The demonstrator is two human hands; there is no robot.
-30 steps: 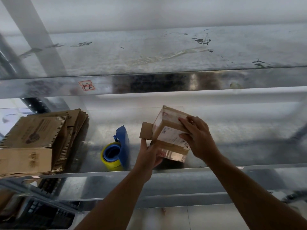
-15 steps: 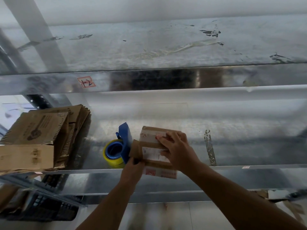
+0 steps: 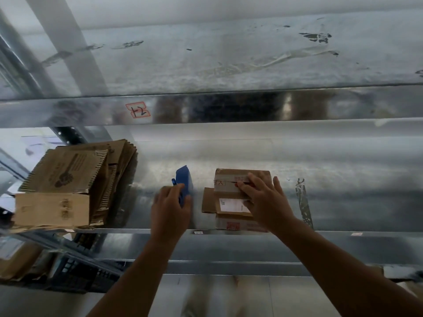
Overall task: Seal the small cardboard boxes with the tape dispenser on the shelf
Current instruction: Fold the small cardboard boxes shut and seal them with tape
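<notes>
On galvanised metal shelf [image 3: 348, 179], far left: stacked flattened cardboard [image 3: 66, 186]. Next, left hand [image 3: 170, 210] curled round blue tape dispenser [image 3: 184, 180], blurred. Just right, near the front edge, small cardboard box [image 3: 230, 203] lying flat under right hand [image 3: 269, 203], fingers [image 3: 247, 188] spread straight, pressing. Farther right, stuck tape scrap [image 3: 302, 202].

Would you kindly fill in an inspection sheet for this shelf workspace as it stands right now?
Surface: metal shelf, scuffed, with a worn tape strip stuck at the right.
Job's things: small cardboard box lies on the shelf, one side flap open to its left; blue tape dispenser stands just left of it.
Clutter: flattened cardboard stack at the shelf's left end.
Grippers: left hand has its fingers curled round the tape dispenser; right hand presses flat on the box top.
Cables: nothing seen.
Surroundings: upper shelf beam bearing a red label; dark crate below left.
</notes>
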